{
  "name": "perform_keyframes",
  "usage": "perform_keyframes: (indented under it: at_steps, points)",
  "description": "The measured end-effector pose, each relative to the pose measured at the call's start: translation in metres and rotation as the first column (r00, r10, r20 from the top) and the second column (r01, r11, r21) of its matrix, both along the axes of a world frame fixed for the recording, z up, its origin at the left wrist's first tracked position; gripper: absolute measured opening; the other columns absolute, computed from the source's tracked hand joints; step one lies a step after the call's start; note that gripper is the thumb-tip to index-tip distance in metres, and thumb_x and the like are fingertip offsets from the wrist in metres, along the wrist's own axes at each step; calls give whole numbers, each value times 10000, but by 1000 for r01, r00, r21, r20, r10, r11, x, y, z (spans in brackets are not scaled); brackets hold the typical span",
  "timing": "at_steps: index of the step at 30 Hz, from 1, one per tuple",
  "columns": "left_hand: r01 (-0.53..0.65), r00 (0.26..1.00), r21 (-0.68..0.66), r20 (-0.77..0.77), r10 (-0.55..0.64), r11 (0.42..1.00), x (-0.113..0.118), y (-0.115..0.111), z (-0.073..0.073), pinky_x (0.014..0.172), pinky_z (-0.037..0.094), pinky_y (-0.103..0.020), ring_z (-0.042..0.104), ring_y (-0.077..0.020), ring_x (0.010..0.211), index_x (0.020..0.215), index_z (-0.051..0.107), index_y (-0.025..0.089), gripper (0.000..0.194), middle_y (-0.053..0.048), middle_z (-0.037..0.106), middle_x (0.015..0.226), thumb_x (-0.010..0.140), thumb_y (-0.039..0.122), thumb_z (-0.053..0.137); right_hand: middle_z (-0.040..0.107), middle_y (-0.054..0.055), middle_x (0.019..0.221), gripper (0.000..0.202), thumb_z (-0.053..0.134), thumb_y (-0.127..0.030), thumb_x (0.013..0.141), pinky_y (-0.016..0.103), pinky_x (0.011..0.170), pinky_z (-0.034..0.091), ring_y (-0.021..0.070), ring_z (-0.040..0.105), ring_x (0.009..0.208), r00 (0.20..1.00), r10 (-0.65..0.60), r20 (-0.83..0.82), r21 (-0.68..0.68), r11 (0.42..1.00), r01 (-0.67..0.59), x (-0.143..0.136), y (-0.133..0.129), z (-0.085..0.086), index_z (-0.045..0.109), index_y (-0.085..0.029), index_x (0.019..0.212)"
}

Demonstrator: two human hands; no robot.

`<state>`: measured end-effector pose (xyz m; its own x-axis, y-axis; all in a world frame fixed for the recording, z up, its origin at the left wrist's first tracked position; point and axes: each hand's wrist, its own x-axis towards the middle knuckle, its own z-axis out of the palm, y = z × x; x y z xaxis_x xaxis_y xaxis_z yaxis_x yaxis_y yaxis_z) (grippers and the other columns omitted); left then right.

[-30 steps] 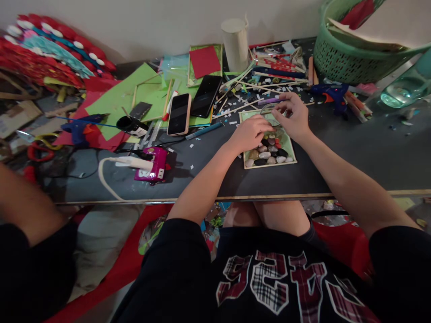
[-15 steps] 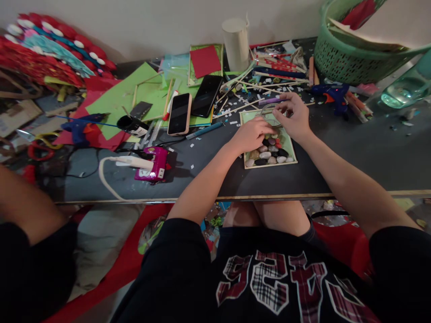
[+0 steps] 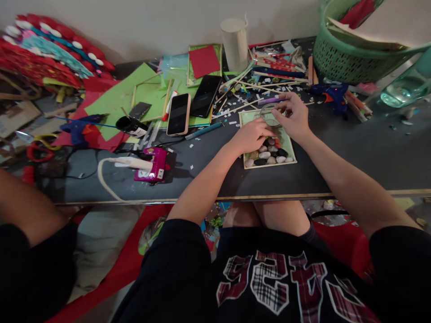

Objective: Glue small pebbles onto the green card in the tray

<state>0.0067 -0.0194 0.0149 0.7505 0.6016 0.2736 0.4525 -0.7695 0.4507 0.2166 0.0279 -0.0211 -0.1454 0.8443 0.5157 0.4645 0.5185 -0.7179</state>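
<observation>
Dark tabletop [image 3: 198,181] bore paper scraps [image 3: 233,122]. Right hand [image 3: 292,117] clamped clear ring [image 3: 262,110] between thumb and fingers, at 12 o'clock on tray [image 3: 288,146]. Left hand [image 3: 252,135] hovered at pebbles' 11 o'clock; couldn't tell finger closure.

Dark table [image 3: 336,166] bearing phones, paper, sticks, and pebbled frame [image 3: 292,154].

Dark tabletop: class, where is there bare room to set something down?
The dark tabletop looks bare right of the right forearm, below the blue glue gun. A narrow strip separates the pebble tray from the front edge. Between the purple adapter and left forearm, only small scraps interrupt. Behind the tray, sticks crowd it.
</observation>
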Motion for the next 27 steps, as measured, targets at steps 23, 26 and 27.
perform_keyframes:
  at_steps: [23,26,27]
  points:
    - [-57,994,-81,-95,49,995,6,3,1,1077,502,-431,597,-253,1220,1173,798,249,428,-99,678,1175,989,59,462,762,61,991,573,712,-671,848,469,805,639,233,710,829,1000,-22,-18,-14,1000,22,-2,-4,4,606,-244,1216]
    - [-49,995,-89,-87,41,995,5,5,-1,1090,492,-447,603,-260,1207,1164,795,216,431,-109,682,1141,985,43,443,759,51,980,571,706,-671,850,457,806,640,226,711,825,999,-26,-32,-11,1000,26,-3,-3,4,606,-242,1214]
    - [-45,996,-87,-81,38,995,5,6,-1,1089,491,-451,608,-264,1200,1154,795,207,411,-113,685,1131,995,60,446,757,48,969,569,704,-672,851,450,800,637,223,708,820,999,-28,-33,-9,1000,28,-3,-3,3,603,-246,1213]
